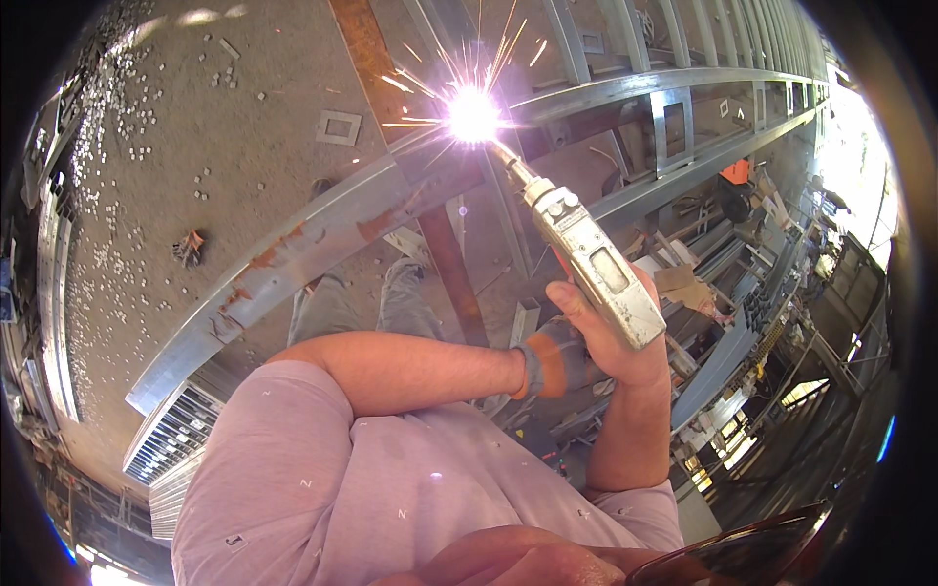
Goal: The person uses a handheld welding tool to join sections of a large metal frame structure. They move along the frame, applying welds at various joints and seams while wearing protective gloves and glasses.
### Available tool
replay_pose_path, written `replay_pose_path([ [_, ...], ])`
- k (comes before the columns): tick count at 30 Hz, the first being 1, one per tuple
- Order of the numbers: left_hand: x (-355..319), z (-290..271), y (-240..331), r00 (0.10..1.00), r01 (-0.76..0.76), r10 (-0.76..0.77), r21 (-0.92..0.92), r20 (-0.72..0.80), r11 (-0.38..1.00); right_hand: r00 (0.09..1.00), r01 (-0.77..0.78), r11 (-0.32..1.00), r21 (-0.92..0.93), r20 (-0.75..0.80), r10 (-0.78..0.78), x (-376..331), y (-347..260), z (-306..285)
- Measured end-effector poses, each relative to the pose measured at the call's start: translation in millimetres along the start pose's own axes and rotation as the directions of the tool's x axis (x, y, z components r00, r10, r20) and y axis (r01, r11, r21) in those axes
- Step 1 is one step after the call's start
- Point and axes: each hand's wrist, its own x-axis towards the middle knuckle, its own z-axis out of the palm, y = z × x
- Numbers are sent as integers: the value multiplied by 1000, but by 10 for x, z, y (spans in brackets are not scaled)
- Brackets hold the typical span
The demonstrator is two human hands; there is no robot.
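Note:
My right hand [625,347] is bare and wrapped round a pale handheld welding gun [576,230], thumb on its left side. The gun's nozzle points up and left at a bright white-violet glow with sparks flying off it. The glow sits on a long metal beam [337,220] with brown rust patches, close to where a rusty crossbar [454,283] meets it. My left arm reaches across my chest. My left hand [559,359], in an orange and grey glove, is beside my right wrist; its fingers are hidden behind the right hand and gun.
A frame of parallel metal bars [674,29] stretches to the far right. A small square metal plate [338,128] and an orange-brown glove-like item [190,246] lie on the floor. Small pale pieces [103,186] are scattered at left. Metal offcuts [723,244] crowd the right side.

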Motion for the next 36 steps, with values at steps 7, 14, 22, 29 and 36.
replay_pose_path([
  [7, -118, 246, -61, 995, -35, 81, 552, -59, 833, 999, 44, 999, -20, 1, -44, -17, 4, -5],
  [14, -75, 205, -123, 983, -45, 130, 507, -133, 861, 998, 67, 995, -77, 18, -66, -27, 11, -25],
  [22, 140, -468, 6, 977, -212, 160, 689, 140, 693, 991, 130, 984, -123, 33, -127, -32, 26, -17],
  [29, 118, -444, -24, 988, -156, 134, 606, 81, 780, 999, 53, 994, -93, 18, -51, -75, 24, -23],
  [36, 249, -718, 16, 970, -241, 131, 885, 205, 397, 997, 73, 993, -89, 15, -71, -94, 62, -26],
])
